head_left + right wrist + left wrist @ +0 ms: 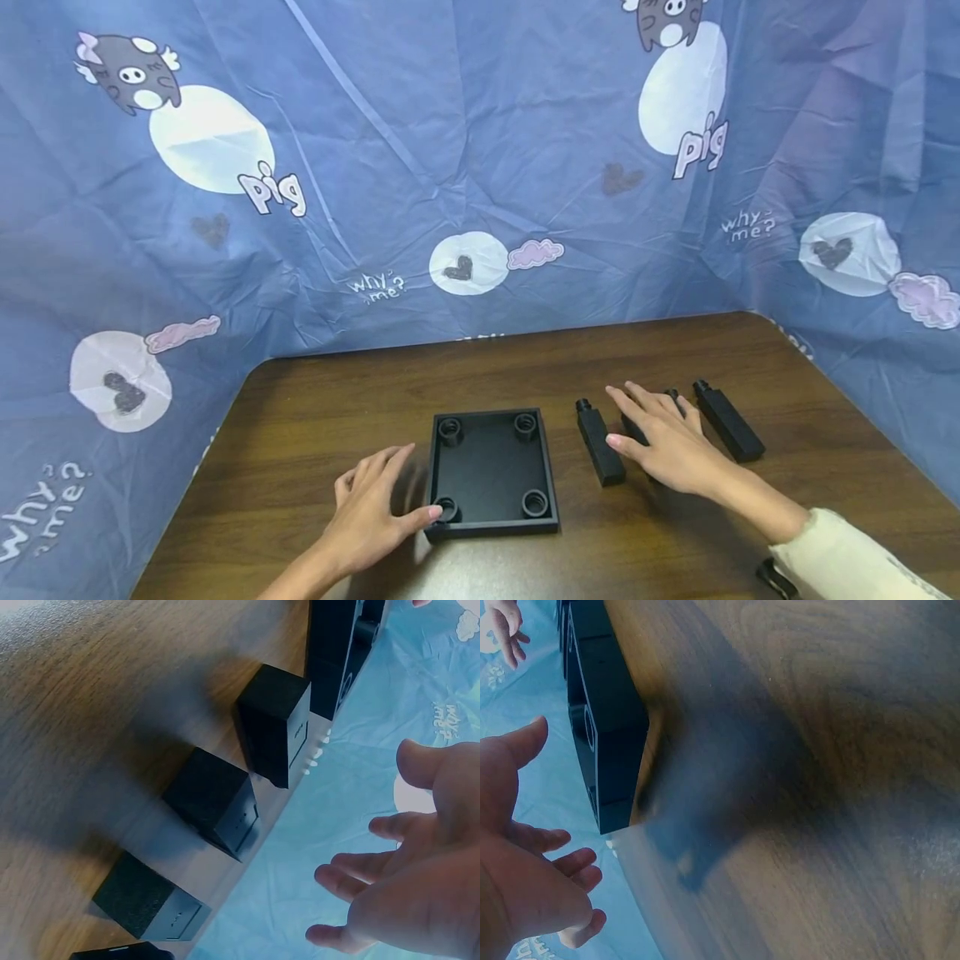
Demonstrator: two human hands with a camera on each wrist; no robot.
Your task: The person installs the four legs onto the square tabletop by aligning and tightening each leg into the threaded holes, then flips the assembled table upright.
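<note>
A: Where are we finding the black tray (491, 467)?

B: We're seeing it lying between the hands, just beside the left hand (369, 515). Its hollow side is facing up, presumably so the corner sockets (535, 503) are lying within reach.

A: Is that hand gripping it?

B: No, its fingers are extending loosely, holding nothing. The thumb is pointing over the nearest socket; we can't quite tell whether it's touching the rim.

A: And the right hand (670, 443)?

B: It's hovering over the black bars (600, 442), fingers spread and empty. They're lying beneath it and to either side, narrow ends pointing away from us, probably spaced for easy picking.

A: What's surrounding all this?

B: Under both hands we're seeing a wood-grain table (337, 400); beyond them, a creased blue cloth (487, 158) is hanging, printed with pigs and hearts.
</note>
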